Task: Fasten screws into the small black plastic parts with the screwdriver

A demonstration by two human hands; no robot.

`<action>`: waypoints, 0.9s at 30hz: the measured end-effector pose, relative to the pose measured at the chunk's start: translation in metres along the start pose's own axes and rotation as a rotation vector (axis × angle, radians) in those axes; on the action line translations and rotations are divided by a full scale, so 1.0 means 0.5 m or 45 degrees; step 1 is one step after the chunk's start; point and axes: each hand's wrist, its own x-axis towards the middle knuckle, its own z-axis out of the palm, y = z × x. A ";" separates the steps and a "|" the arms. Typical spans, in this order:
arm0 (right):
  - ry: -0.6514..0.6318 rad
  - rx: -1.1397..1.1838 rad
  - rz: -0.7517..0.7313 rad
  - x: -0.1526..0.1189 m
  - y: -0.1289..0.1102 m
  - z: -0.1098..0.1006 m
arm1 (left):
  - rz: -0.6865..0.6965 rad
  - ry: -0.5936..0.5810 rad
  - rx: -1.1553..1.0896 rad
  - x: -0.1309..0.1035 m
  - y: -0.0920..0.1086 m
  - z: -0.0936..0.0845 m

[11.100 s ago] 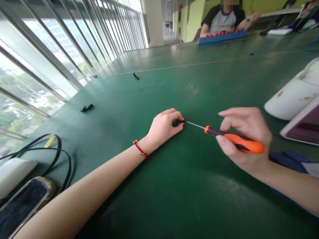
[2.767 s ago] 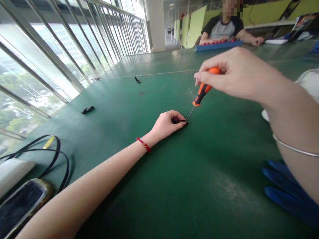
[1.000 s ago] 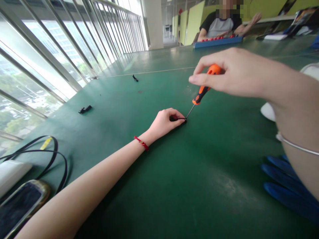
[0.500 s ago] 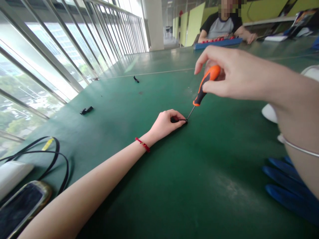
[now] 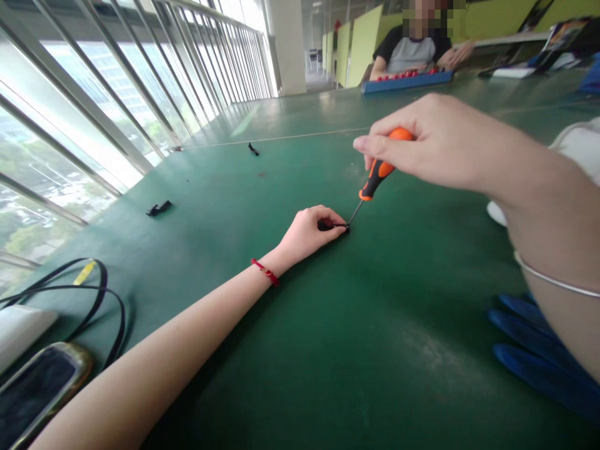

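Observation:
My right hand (image 5: 422,144) is closed around the orange and black handle of a screwdriver (image 5: 375,178). The shaft slants down to the left, and its tip meets a small black part (image 5: 347,229) on the green tabletop. Between thumb and fingers, my left hand (image 5: 313,232) pinches that part and rests on the table. Most of the part is hidden by the fingers, so its kind cannot be made out. A red cord bracelet (image 5: 265,272) circles the left wrist.
Two small black pieces lie to the left, one nearer (image 5: 159,209) and one farther (image 5: 253,149). A phone (image 5: 40,390) and black cable (image 5: 105,294) occupy the lower left, blue gloves (image 5: 529,350) the lower right. Across the table, a person (image 5: 412,53) sits behind a blue tray (image 5: 407,82).
My right hand's fingers and thumb have shifted around the screwdriver handle, the thumb now stretched farther left across it. The left hand keeps its pinch. The person opposite has raised a hand.

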 end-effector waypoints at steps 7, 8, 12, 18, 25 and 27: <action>0.010 0.015 -0.027 0.000 -0.004 0.000 | 0.009 -0.009 -0.002 0.000 0.000 0.000; 0.006 0.011 -0.008 0.000 -0.004 0.001 | 0.005 -0.011 -0.003 0.000 0.000 0.000; 0.049 0.018 -0.042 0.000 -0.003 0.002 | -0.002 -0.010 -0.005 0.000 0.000 0.000; 0.015 -0.022 -0.011 -0.002 -0.007 -0.002 | 0.008 -0.009 -0.016 -0.001 0.000 0.001; 0.019 0.040 -0.068 0.000 0.002 0.002 | -0.001 -0.005 -0.020 -0.002 0.001 0.001; 0.003 0.048 -0.015 0.000 0.002 -0.001 | -0.003 -0.006 -0.023 -0.002 0.001 0.001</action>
